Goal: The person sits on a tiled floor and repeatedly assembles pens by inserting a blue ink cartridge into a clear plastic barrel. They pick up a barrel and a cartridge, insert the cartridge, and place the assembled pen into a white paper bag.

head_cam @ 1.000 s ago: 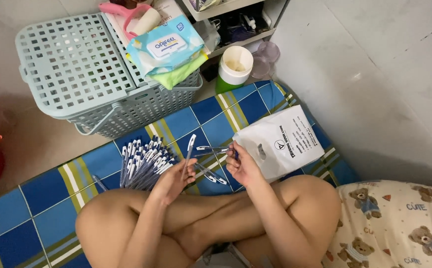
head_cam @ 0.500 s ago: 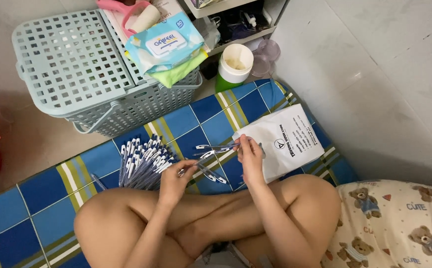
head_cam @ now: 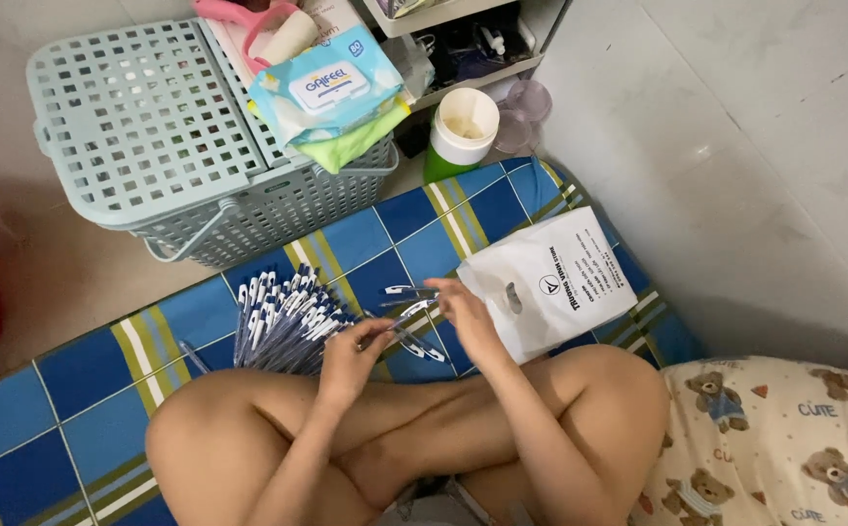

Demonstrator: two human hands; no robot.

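Observation:
I sit cross-legged on a blue checked mat (head_cam: 73, 390). My left hand (head_cam: 354, 353) and my right hand (head_cam: 463, 314) together hold one blue-and-white pen (head_cam: 406, 314) just above the mat. Two or three loose pens (head_cam: 414, 343) lie under and beside it. A fanned pile of several similar pens (head_cam: 282, 317) lies to the left of my left hand. A white plastic bag with dark print (head_cam: 550, 282) lies flat to the right of my right hand.
A pale green lidded basket (head_cam: 141, 136) stands at the mat's far edge, with a wet-wipes pack (head_cam: 321, 88) and cloths on it. A green jar with a white lid (head_cam: 461, 131) stands beside it. A bear-print pillow (head_cam: 784, 438) lies at the right.
Both hands stayed over the loose pens. The pen between them has tilted and shifted slightly. The view has drifted a little.

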